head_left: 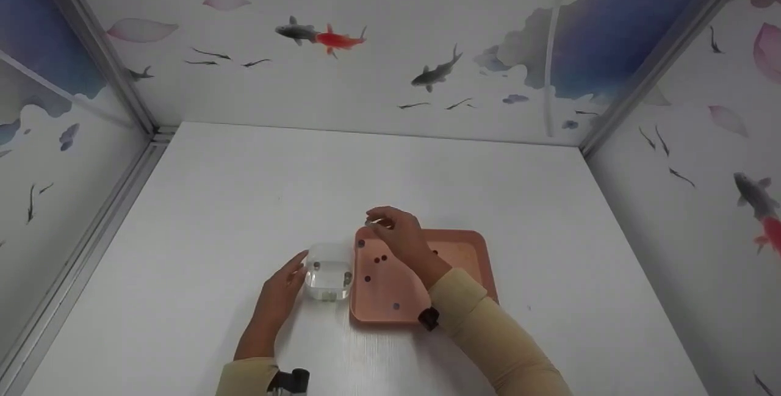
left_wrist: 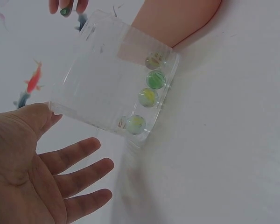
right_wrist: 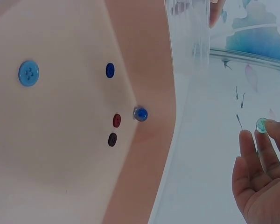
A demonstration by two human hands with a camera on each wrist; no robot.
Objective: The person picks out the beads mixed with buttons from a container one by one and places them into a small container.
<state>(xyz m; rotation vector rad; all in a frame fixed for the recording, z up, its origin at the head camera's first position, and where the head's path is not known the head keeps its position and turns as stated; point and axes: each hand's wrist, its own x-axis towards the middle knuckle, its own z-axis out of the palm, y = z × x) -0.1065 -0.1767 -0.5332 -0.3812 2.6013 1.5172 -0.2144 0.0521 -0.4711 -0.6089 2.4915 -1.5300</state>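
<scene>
My left hand (head_left: pixel 280 292) is at the left side of a clear plastic container (left_wrist: pixel 98 70). In the left wrist view, its thumb side touches the container's rim while three fingers extend loosely below. Several glass marbles (left_wrist: pixel 155 80), green and yellow swirled, lie along the container's bottom. Raised over the far left corner of a pinkish-orange tray (head_left: pixel 482 255), my right hand (head_left: pixel 399 234) pinches a green marble (right_wrist: pixel 262 125) between thumb and fingertips. A blue marble (right_wrist: pixel 141 114) rests inside the tray's corner.
Buttons lie scattered in the tray: a light blue button (right_wrist: pixel 29 73), a dark blue button (right_wrist: pixel 110 70), a red button (right_wrist: pixel 117 120) and a dark brown button (right_wrist: pixel 112 139). The container stands against the tray's left side on a white table (head_left: pixel 244 201). Fish-patterned panels (head_left: pixel 378 79) enclose the table.
</scene>
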